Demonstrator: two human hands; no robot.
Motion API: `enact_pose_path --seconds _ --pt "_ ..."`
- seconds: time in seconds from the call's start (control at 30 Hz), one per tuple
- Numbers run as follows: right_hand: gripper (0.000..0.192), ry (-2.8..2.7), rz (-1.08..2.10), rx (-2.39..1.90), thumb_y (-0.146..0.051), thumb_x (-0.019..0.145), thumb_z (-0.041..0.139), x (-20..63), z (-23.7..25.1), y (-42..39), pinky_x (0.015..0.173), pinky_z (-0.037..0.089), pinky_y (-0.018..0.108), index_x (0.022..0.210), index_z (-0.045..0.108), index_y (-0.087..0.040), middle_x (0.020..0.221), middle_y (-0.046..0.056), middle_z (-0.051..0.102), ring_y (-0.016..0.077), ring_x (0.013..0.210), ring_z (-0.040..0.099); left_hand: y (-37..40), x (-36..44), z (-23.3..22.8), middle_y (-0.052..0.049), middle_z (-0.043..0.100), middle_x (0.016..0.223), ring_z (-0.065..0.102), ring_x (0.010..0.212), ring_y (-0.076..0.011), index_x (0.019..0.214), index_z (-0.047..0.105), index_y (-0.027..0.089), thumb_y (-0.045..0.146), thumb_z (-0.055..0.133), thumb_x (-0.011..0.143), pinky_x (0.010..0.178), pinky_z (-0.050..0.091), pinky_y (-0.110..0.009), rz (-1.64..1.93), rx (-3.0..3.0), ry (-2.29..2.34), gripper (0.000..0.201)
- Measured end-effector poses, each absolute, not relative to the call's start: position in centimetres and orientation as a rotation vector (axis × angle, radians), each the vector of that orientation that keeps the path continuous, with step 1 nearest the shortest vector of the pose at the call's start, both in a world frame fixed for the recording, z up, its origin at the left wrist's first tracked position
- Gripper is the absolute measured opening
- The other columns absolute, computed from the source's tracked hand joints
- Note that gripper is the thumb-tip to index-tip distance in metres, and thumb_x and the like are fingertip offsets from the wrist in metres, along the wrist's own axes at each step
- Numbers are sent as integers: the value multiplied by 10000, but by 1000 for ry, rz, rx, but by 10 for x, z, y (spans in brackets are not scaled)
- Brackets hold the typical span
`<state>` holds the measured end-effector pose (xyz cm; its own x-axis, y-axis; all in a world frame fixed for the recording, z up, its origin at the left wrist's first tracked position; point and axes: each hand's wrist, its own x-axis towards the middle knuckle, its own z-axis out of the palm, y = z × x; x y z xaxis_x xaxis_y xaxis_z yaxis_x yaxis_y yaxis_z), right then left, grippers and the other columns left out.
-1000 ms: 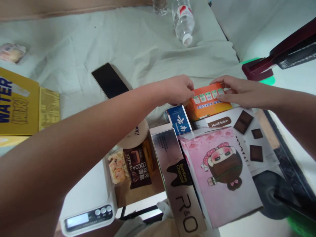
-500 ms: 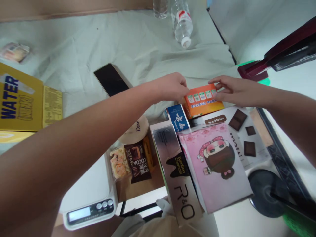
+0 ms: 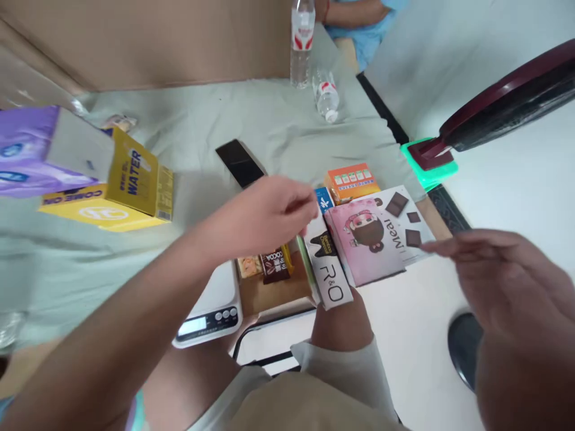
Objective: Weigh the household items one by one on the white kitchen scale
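My left hand [image 3: 265,212] hovers over the packed goods, fingers loosely curled, holding nothing. My right hand [image 3: 498,263] is blurred at the right, fingers spread and empty, clear of the boxes. An orange box [image 3: 351,181] lies free at the far end of the pile, next to a small blue box [image 3: 324,199]. In front of them lie a pink cartoon pack [image 3: 366,236], a silver R&O box [image 3: 329,272] and a white chocolate Meal box [image 3: 404,224]. A cocoa snack pack [image 3: 275,266] sits below my left hand.
A white kitchen scale [image 3: 209,314] stands at the near left. A phone [image 3: 239,163] lies on the grey cloth. A yellow WATER box [image 3: 121,185] and a purple pack [image 3: 27,149] are left. Two water bottles [image 3: 302,42] stand far back, near another person's arm [image 3: 354,12].
Both hands let go of the orange box and pulled back toward me. The view rose and widened, showing more of the table.
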<state>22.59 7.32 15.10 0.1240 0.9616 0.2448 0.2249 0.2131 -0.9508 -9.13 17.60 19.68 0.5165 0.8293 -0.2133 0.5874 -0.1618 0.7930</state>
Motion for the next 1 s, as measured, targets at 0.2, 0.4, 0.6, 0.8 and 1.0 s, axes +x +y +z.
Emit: enact_pose_path --seconds 0.2,0.4,0.6,0.8,1.0 --pt "300 -1473 1136 -1003 -421 926 589 136 147 23 613 713 465 1123 814 -397 775 52 769 306 708 786 88 -172 194 -9 761 823 676 739 -232 847 719 266 262 464 932 680 510 -345 75 1836 1068 269" --pt "198 -1598 1510 -918 -393 1016 609 21 126 26 755 693 340 1147 750 -348 984 35 809 209 889 794 55 -249 142 12 703 734 633 639 -188 876 673 266 221 482 809 640 537 -330 409 1595 1202 207" --pt "125 -1485 1490 -979 -368 994 665 -83 103 69 845 652 294 1072 728 -294 987 -2 792 145 930 774 52 -311 105 11 682 732 591 645 -137 887 653 220 219 523 847 638 502 -313 912 1345 1464 136" --pt "260 -1575 1314 -951 -307 918 622 -161 88 144 1052 646 402 1177 621 -282 1258 29 726 195 1195 740 93 -363 58 -33 636 1225 601 1167 -183 1162 530 231 261 482 989 1049 507 -432 2122 1069 1981 181" --pt "595 -1750 1156 -864 -277 937 581 -207 77 190 1386 367 547 1507 416 -297 1653 22 501 270 1685 351 122 -378 25 12 346 1777 203 1717 -208 1548 403 286 258 610 857 1403 204 -397 2083 1141 1503 722"
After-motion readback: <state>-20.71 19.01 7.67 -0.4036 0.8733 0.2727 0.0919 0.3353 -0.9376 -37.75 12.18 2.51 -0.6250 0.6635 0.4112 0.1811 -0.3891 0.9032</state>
